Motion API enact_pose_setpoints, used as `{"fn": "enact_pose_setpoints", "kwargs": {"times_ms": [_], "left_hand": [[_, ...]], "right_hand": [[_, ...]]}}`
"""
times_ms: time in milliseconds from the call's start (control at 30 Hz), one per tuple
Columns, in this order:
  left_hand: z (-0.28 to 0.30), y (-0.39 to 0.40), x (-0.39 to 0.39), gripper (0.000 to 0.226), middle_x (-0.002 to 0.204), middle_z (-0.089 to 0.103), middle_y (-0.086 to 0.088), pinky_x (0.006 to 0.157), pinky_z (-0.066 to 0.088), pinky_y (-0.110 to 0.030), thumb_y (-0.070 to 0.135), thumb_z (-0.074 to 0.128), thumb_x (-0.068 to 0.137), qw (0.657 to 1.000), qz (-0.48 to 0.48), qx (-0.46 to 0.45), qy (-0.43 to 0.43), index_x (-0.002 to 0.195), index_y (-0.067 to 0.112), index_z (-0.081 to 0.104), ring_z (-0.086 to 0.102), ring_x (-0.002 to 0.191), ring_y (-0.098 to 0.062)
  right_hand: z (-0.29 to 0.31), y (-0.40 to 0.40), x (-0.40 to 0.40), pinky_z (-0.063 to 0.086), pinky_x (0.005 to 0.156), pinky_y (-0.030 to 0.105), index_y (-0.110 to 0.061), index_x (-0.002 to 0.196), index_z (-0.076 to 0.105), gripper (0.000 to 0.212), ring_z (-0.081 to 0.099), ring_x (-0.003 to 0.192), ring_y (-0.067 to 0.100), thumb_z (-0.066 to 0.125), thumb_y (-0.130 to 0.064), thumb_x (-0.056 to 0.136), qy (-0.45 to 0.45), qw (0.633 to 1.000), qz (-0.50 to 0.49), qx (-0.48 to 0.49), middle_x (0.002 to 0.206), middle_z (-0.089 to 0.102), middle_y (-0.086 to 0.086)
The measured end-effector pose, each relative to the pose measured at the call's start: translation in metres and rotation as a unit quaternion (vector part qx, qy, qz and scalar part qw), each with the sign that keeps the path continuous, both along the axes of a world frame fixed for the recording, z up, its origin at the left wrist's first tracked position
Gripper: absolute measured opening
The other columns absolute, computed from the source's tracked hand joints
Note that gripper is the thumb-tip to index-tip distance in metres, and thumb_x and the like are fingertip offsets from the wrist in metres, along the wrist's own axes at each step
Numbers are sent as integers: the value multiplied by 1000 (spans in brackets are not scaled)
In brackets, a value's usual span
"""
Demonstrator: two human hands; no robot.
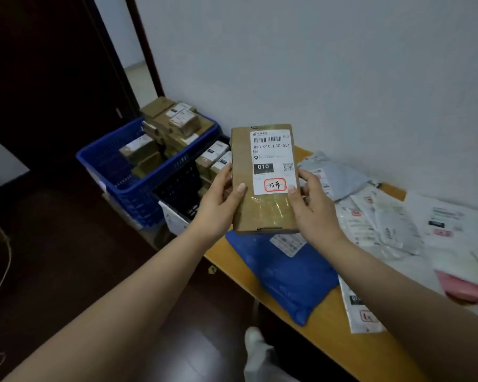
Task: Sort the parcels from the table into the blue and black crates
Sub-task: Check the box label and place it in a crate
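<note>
Cardboard parcel (264,179) held upright in the air above the table's left end, label facing the camera, reading 010. Left hand (218,208) grips its left edge, thumb across the front face; right hand (313,206) grips the right edge, thumb on the label's lower corner. Table (326,323) wooden, its front edge running diagonally toward lower right. Blue mailer (284,274) lies at the table's left corner, one end overhanging the front edge. White and grey mailers (381,219) overlap along the wall side toward the right; pink mailer (464,288) near the right border. Blue crate (138,186) on the floor left of the table, against the wall, heaped with boxes above its rim. Black crate (181,188) sits between blue crate and table end, touching both as far as visible, also holding boxes. Dark floor (66,257) open left of the crates and before the table.
</note>
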State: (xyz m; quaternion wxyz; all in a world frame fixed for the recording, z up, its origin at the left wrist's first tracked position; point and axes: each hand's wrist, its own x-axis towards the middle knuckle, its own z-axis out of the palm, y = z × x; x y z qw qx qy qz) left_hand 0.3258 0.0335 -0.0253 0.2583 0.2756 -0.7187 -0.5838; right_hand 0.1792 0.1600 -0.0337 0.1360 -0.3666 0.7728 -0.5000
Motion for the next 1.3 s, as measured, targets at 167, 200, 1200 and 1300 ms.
{"fn": "enact_pose_setpoints", "kwargs": {"times_ms": [167,200,1200,1300], "left_hand": [[-19,-71,3,56,137,53,6,97,50,-29,33,50,100,998,17,1,-54,151,32,28,55,121,-7],[-23,-87,3,56,138,53,6,94,51,-25,32,49,100,998,19,0,-64,152,32,26,56,118,-4],[-82,-546,177,50,127,62,3,86,57,-46,37,54,97,968,8,123,-220,144,36,38,62,111,-18],[-93,-577,181,51,128,60,1,79,59,-46,38,55,96,958,-18,152,-243,144,33,38,63,108,-21]], "right_hand": [[-27,-73,1,47,71,13,-25,137,43,37,59,94,0,46,-32,101,-43,999,19,18,112,61,-8],[-33,-91,-1,48,73,16,-25,138,43,38,60,96,3,46,-33,101,-51,998,20,19,112,61,-7],[-96,-544,170,46,88,33,-19,135,43,36,55,104,19,38,-37,103,-172,963,61,200,123,58,4],[-107,-565,187,39,83,28,-19,136,42,39,50,101,16,37,-39,103,-205,954,22,218,120,55,2]]}}
